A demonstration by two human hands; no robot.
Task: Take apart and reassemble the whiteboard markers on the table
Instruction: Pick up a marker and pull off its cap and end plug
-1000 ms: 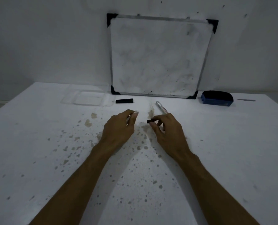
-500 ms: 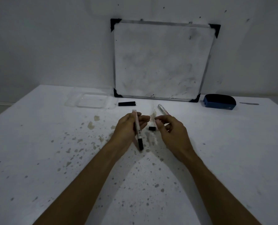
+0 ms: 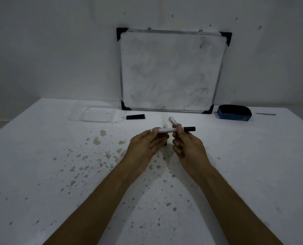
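While both hands hold one whiteboard marker [image 3: 172,129] level above the stained table [image 3: 58,174], the job looks to be somewhere in its middle. The left hand [image 3: 145,145] is closed around the white barrel near its blunt end, and the right hand [image 3: 186,145] pinches the barrel just beside the black cap [image 3: 189,129], which sticks out to the right and appears seated on the marker. A second marker [image 3: 172,120] lies on the table just behind the hands, its white end pointing toward the whiteboard [image 3: 170,71]; whether it is whole cannot be told, since the right hand hides its near end. A loose black piece [image 3: 135,117], likely a cap, lies apart from both markers near the whiteboard's lower left corner, so at least one part is not yet back in place. Something small and dark shows on the table between the hands, too hidden to name. Judging from this, the held marker is either freshly capped or about to be pulled open, and the loose piece remains to be refitted. A clear tray [image 3: 94,115] and a blue eraser [image 3: 234,113] sit unused at the back.
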